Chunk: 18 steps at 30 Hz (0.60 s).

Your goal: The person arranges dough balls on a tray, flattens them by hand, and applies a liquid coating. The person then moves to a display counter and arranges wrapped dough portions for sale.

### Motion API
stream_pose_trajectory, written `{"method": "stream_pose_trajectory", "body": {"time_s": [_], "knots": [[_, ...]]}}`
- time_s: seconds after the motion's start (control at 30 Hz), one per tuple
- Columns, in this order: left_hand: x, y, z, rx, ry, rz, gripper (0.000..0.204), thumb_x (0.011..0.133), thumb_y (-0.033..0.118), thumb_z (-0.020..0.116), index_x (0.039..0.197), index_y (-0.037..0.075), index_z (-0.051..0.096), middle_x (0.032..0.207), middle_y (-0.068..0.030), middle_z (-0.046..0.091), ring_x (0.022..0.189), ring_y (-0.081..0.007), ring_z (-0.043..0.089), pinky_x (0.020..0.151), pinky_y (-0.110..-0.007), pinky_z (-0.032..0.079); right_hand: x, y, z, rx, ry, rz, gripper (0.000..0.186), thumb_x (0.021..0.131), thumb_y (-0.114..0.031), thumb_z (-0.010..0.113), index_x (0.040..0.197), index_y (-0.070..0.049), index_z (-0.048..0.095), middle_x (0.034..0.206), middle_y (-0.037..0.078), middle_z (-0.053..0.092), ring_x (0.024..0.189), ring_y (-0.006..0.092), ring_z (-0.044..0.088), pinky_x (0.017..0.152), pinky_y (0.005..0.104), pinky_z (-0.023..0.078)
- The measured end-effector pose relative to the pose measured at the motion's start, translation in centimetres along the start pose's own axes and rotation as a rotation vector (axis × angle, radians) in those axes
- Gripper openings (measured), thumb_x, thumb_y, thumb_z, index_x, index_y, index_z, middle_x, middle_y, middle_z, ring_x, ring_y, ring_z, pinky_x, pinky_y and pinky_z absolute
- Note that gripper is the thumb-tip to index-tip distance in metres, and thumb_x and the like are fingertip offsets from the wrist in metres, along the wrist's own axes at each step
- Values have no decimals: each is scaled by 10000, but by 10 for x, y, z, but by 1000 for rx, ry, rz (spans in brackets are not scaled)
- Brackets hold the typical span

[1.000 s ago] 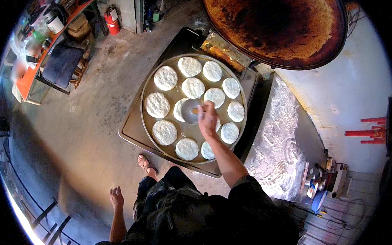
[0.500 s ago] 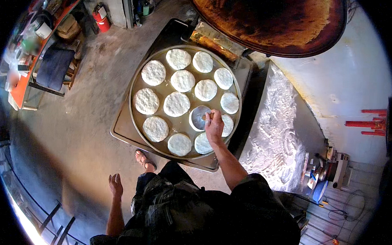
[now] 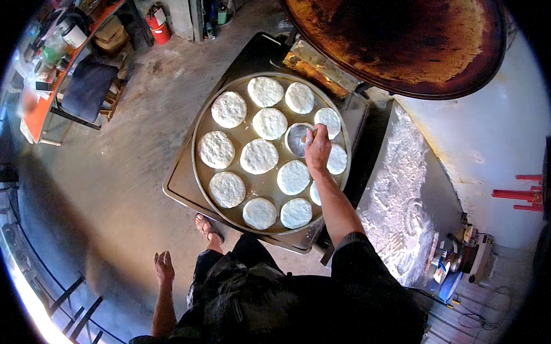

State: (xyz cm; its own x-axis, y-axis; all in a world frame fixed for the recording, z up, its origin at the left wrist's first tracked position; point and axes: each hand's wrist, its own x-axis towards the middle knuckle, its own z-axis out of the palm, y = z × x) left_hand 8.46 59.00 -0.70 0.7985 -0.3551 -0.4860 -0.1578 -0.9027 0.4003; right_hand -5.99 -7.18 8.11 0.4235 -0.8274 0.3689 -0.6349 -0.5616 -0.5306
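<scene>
My right hand [image 3: 317, 150] is closed on the handle of a round grey metal press [image 3: 297, 140], whose flat disc lies over one dough round and hides most of it. Around it, several pale, floury dough rounds sit apart from one another on a large round pan [image 3: 243, 214]; one of them, a flattened dough round [image 3: 259, 156], shows a dimpled top. Part of another round is covered by my right forearm. My left hand [image 3: 164, 266] hangs in the air beside my body, left of the pan, holding nothing, with its fingers loosely extended.
A big browned round lid [image 3: 389, 39] is raised behind the pan. To the right stands a flour-covered worktop [image 3: 399, 194]. An orange table [image 3: 37, 118] with clutter, a dark chair [image 3: 90, 90] and a red fire extinguisher [image 3: 158, 27] are at the far left.
My right hand has moved the press away from me to a farther dough round, uncovering the one it was on. The whole view has shifted slightly. My left hand still hangs down.
</scene>
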Motion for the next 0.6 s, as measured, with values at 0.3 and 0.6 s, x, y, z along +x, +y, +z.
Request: {"method": "stream_pose_trajectory", "body": {"time_s": [0.3,0.6], "knots": [[115,88,-69,-326,304,296,434,1024,289,560,1359,14,563,1484,-255,462,1377,-410,431,1156,-470,330,-15,26,-84,-40,256,158,285,972,-209,646,1178,-53,526,906,174,660,847,312,676,768,402,529],[142,727,-362,-222,846,1634,409,1036,276,512,1402,98,558,1403,-183,573,1280,-345,559,1118,-398,384,-187,217,-324,-630,668,726,319,958,-280,660,1155,-69,524,897,175,701,817,371,687,707,494,524]]}}
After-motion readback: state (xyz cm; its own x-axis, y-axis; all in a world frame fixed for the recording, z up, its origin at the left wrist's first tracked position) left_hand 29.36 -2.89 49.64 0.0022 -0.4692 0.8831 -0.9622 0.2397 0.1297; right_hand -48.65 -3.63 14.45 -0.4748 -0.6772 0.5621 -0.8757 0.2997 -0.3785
